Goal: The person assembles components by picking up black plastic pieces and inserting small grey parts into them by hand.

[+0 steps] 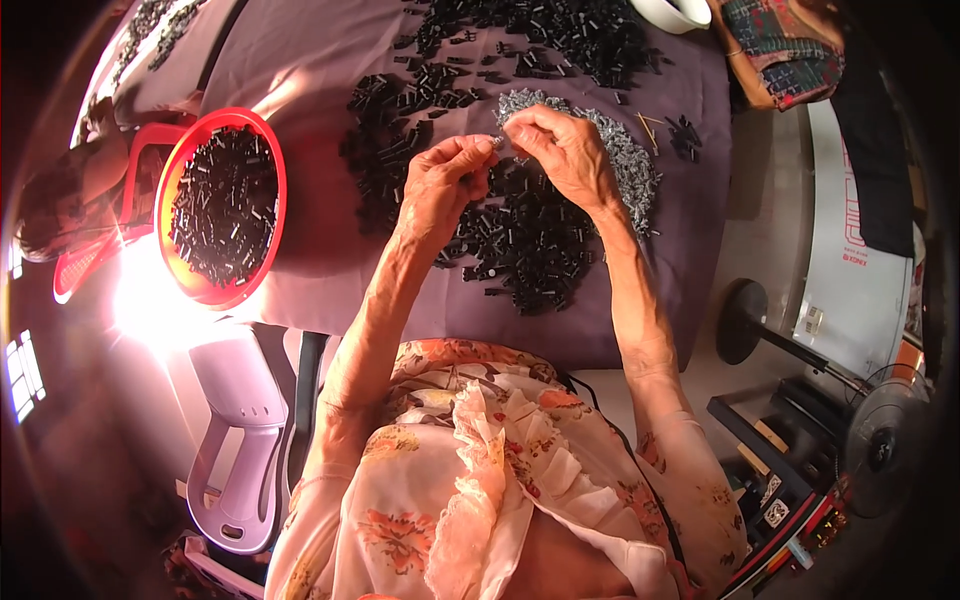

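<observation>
Both of my hands are raised over the table, close together above the heaps of parts. My left hand point(447, 180) is closed in a pinch on a small grey part point(498, 141), its thumb and forefinger pressed together. Just right of it, my right hand point(556, 147) has its fingers bent together by the same part; what they grip is too small to make out. Beneath my hands lies a heap of small black plastic parts point(530, 245). A curved heap of small grey parts point(630, 165) lies under and beside my right hand.
A red basin point(283, 180) full of black parts stands at the table's left. More black parts point(540, 40) spread at the far side, near a white bowl point(672, 14). Two thin sticks point(648, 132) lie at right. A lilac plastic chair point(238, 480) stands below left.
</observation>
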A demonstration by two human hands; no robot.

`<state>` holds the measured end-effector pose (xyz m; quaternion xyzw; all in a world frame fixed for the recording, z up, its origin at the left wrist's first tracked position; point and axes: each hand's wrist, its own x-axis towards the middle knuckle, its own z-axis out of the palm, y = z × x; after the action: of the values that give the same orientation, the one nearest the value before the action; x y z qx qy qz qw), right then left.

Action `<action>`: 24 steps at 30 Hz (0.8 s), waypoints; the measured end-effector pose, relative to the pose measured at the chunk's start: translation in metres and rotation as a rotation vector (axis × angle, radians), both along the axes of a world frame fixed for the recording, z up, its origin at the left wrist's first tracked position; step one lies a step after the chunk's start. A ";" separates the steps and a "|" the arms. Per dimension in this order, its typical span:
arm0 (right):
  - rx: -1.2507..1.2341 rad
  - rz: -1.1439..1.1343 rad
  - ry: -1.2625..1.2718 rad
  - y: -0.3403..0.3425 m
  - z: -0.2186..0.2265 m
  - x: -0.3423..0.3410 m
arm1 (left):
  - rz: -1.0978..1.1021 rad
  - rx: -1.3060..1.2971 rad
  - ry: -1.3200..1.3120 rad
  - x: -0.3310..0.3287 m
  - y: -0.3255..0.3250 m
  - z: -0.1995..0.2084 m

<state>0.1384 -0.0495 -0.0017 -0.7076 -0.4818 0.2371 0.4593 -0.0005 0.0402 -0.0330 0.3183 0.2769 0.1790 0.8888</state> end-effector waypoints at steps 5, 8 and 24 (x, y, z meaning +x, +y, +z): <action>0.006 0.015 -0.142 0.002 -0.004 -0.003 | 0.016 0.183 0.055 0.003 -0.002 0.001; 0.066 0.016 -0.235 0.001 -0.010 -0.002 | -0.009 0.280 0.123 0.005 -0.003 0.005; 0.255 0.047 -0.264 0.011 -0.007 -0.005 | 0.004 -0.002 0.040 0.004 0.007 0.012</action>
<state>0.1335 -0.0382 -0.0089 -0.6571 -0.5804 0.0902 0.4724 0.0034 0.0470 -0.0206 0.3203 0.2953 0.1741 0.8831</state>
